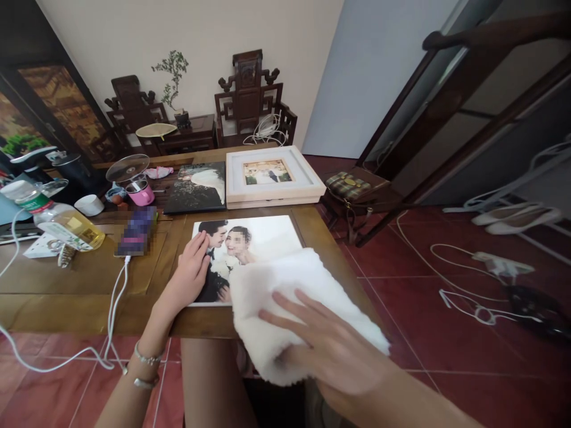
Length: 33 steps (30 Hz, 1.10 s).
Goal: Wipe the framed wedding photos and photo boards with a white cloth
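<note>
A large photo print of two people lies flat near the front edge of the wooden table. My left hand rests open and flat on the print's left side, fingers stretched out. My right hand lies with spread fingers on a fluffy white cloth that covers the print's lower right part and hangs over the table's edge.
A white framed photo and a dark photo panel lie further back. To the left are a phone with a white cable, a plastic bottle, a pink mug. Carved wooden chairs stand behind; cables and shoes lie on the red floor at right.
</note>
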### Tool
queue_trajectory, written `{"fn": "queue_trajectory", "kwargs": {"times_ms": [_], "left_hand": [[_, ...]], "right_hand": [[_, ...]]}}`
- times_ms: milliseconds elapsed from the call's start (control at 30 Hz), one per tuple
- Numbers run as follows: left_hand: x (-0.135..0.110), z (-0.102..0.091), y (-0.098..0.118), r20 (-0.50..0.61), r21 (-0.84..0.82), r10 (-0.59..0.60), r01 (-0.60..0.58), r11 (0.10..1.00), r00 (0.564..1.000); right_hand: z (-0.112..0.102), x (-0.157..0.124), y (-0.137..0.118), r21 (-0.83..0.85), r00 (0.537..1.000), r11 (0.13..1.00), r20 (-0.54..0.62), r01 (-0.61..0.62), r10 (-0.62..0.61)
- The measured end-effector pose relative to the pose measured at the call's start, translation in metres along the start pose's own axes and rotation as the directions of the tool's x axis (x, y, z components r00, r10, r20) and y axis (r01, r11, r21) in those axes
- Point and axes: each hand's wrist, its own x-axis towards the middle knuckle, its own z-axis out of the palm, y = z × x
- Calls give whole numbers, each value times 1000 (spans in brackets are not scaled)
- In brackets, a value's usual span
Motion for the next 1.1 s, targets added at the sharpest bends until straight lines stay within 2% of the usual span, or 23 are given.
{"fn": "queue_trajectory", "kwargs": {"times_ms": [100, 267, 400, 467, 533, 600, 733, 833, 933, 1100], "left_hand": [[-1, -2, -1, 28, -6, 21, -21, 1000, 999], [-2, -4, -3, 41, -20, 30, -29, 999, 999], [-1, -5, 0, 52, -32, -3, 4, 999, 999], [-1, -6, 2, 59, -35, -14, 16, 999, 998], [0, -7, 3, 65, -37, -19, 21, 999, 998], [0, -7, 4, 67, -36, -27, 29, 999, 997], [0, -5, 3, 55, -21, -26, 27, 999, 998], [0, -5, 3, 54, -4, -24, 25, 1000, 998], [-1, -6, 4, 74, 10, -27, 26, 1000, 997], [0, -6, 4, 70, 28, -7, 5, 1000, 998]], "right_hand": [[1, 22, 13, 1, 997, 998, 37, -67, 67], [-1, 74, 73, -85, 976, 974, 38, -210, 214], [-2, 92, 109, -167, 947, 937, 41, -308, 319], [-2, 88, 108, -181, 947, 935, 40, -306, 318], [-2, 76, 91, -176, 954, 941, 30, -289, 299], [-5, 58, 63, -155, 963, 953, 28, -259, 267], [-21, 24, 2, -37, 978, 987, 132, -156, 159], [-30, 19, -20, 62, 973, 991, 208, -116, 101], [-30, 33, -9, 83, 962, 985, 240, -151, 127], [-15, 73, 60, -43, 961, 971, 140, -236, 239]]}}
